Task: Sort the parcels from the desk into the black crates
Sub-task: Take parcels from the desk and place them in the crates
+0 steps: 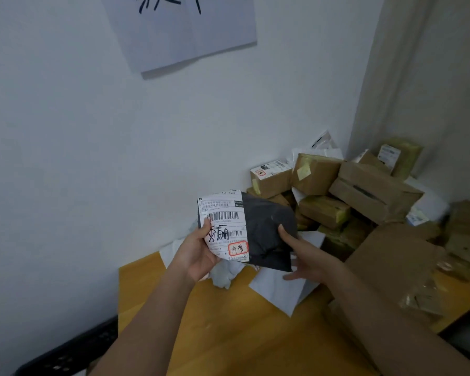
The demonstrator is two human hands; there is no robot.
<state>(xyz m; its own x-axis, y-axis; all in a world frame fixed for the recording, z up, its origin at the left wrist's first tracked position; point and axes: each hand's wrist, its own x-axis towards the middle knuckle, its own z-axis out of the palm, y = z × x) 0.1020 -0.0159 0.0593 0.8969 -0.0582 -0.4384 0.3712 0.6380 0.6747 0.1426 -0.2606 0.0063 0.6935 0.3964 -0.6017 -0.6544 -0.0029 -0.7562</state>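
Note:
I hold a dark grey soft parcel (269, 229) with a white shipping label on its left half, raised above the wooden desk (223, 327). My left hand (196, 253) grips its left edge, thumb on the label. My right hand (307, 256) holds its right lower side, thumb on the grey face and fingers spread beneath. A black crate (73, 348) shows at the lower left, beside the desk.
Several brown cardboard boxes (364, 191) are piled in the corner at the back right of the desk. White mailer bags (280, 291) lie under the held parcel. A large flat brown box (396, 264) sits at the right. A paper sign (185, 31) hangs on the wall.

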